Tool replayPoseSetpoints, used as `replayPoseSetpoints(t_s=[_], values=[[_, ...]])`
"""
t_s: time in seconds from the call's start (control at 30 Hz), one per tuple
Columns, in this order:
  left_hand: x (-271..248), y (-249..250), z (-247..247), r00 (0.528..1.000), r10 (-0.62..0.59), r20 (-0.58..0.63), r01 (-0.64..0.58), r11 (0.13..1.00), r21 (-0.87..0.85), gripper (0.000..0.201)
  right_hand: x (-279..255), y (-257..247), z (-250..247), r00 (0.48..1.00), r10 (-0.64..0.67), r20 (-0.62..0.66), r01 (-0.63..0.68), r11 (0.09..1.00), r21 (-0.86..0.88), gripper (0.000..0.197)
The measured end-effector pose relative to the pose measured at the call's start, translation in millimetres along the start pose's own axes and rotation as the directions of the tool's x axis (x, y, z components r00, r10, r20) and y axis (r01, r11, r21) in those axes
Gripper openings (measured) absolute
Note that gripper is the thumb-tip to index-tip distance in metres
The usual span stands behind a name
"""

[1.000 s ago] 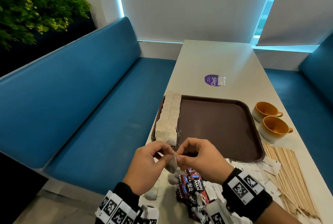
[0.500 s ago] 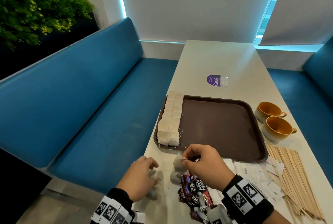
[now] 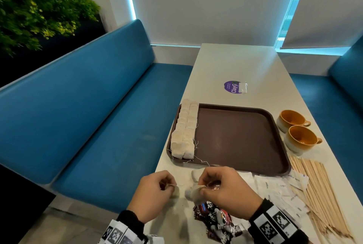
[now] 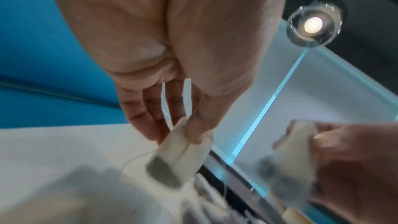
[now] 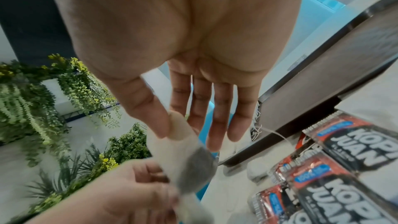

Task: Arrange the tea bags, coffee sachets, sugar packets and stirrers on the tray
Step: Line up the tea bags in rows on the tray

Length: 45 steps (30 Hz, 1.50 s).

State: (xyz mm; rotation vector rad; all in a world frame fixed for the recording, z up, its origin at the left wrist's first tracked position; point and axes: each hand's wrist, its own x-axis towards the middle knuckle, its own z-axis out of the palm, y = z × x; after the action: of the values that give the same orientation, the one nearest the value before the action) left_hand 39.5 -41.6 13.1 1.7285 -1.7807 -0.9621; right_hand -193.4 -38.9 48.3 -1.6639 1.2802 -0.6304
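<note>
Just in front of the brown tray (image 3: 235,135), each of the hands pinches one tea bag: left hand (image 3: 152,194), right hand (image 3: 225,190). Two rows of tea bags (image 3: 184,130) line the tray's left edge.

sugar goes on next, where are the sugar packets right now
In the head view, the sugar packets lie on the table, off the tray, between its near right corner and the stirrers.

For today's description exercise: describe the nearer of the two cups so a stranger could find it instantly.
Start at the brown tray on the white table. Two orange-lined cups sit just off its right edge; the nearer cup is the one closest to the wooden stirrers, handle pointing right.
</note>
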Motion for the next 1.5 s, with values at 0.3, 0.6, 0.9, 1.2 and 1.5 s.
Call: replayPoseSetpoints(t_s=[0.3,0.6,0.9,1.2,1.5], values=[[-3.7,39.3,3.6,0.989,0.091,-0.115,-0.124,0.939,-0.322,0.024,-2.2,-4.3,-5.5,0.991,-0.105,-0.077,0.108,0.993,0.042,0.008],[3.0,51.2,15.5,0.985,0.170,0.041,-0.143,0.915,-0.376,0.034,-6.6,10.2,-16.0,0.981,-0.040,-0.192,0.043,0.999,0.010,0.020],[57.1,57.4,44.4,0.950,0.211,0.232,-0.267,0.933,0.243,0.026,-14.4,27.7,-48.2,0.912,0.076,-0.403,-0.047,0.996,0.081,0.034],[69.2,49.7,78.4,0.945,0.183,0.271,-0.294,0.838,0.459,0.024,-30.4,37.3,-64.7,0.897,0.113,-0.427,-0.097,0.993,0.059,0.020],[70.5,47.5,67.0,0.977,0.100,0.188,-0.173,0.886,0.429,0.008,-29.3,35.0,-59.7,0.921,0.106,-0.375,-0.092,0.994,0.057,0.023]])
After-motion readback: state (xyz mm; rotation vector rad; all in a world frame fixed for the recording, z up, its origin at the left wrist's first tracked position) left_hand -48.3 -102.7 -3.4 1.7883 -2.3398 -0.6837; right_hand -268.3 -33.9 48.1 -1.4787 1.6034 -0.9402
